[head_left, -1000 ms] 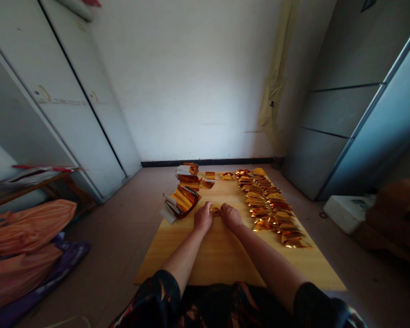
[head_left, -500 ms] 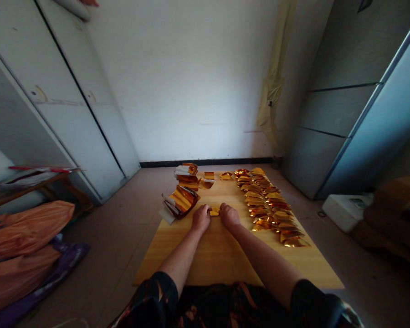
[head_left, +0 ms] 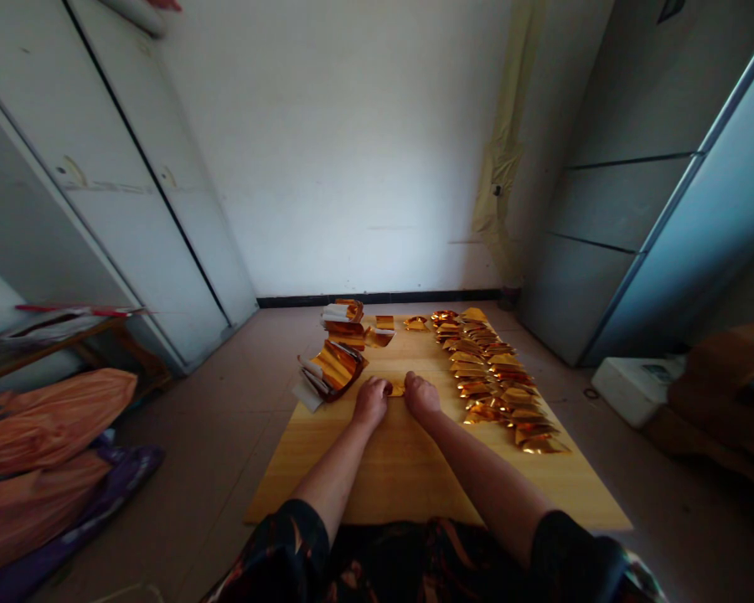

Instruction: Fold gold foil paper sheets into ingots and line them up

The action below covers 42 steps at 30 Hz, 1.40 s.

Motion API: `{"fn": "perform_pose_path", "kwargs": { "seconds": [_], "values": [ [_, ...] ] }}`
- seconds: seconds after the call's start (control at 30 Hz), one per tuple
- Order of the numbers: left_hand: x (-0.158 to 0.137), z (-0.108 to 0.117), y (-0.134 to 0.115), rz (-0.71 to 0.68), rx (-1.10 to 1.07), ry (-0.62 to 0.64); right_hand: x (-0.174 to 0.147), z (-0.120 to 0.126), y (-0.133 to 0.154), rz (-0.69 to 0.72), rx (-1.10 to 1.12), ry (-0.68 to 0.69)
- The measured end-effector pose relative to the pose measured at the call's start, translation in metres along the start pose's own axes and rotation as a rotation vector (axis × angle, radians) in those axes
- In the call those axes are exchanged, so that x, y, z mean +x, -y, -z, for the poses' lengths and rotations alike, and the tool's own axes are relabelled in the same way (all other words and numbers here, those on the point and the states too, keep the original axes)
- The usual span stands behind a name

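Note:
Between my two hands, near the middle of the wooden board, is a small piece of gold foil paper. My left hand is closed on its left end. On the right end, the fingers of my right hand are closed too. My fingertips hide part of the paper, so its folds cannot be made out. Left of my hands lies a stack of gold foil sheets with pale backs. To the right, folded gold foil pieces stand in packed rows.
More foil sheets lie at the board's far left, near a lone folded piece. A white wall rises behind. Cabinets stand left, a refrigerator right. Orange bags lie on the floor at left.
My hands stay in nearly the same place, with slight finger movement on the gold foil paper. The stack and the rows of folded pieces have not moved.

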<state>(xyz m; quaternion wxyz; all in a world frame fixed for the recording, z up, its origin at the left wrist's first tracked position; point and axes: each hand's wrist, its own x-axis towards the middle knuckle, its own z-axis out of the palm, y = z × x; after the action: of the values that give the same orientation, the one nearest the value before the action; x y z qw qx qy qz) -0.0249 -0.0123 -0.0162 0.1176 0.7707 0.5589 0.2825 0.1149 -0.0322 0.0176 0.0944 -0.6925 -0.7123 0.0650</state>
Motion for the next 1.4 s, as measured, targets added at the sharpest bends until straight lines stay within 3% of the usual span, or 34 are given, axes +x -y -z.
{"fn": "perform_pose_path", "kwargs": {
  "seconds": [0.5, 0.7, 1.1, 1.4],
  "values": [
    [-0.007, 0.007, -0.003, -0.016, -0.047, -0.039, 0.0, -0.005, -0.005, -0.035, 0.098, -0.01],
    [-0.01, 0.007, -0.004, 0.072, 0.012, -0.052, -0.003, 0.0, -0.01, 0.018, 0.164, 0.011],
    [-0.007, 0.027, -0.019, 0.1, 0.097, 0.078, 0.002, 0.013, -0.011, 0.095, 0.079, 0.12],
    [-0.004, 0.022, -0.017, 0.127, 0.104, 0.054, 0.005, 0.007, -0.006, 0.069, 0.018, 0.119]
  ]
}}
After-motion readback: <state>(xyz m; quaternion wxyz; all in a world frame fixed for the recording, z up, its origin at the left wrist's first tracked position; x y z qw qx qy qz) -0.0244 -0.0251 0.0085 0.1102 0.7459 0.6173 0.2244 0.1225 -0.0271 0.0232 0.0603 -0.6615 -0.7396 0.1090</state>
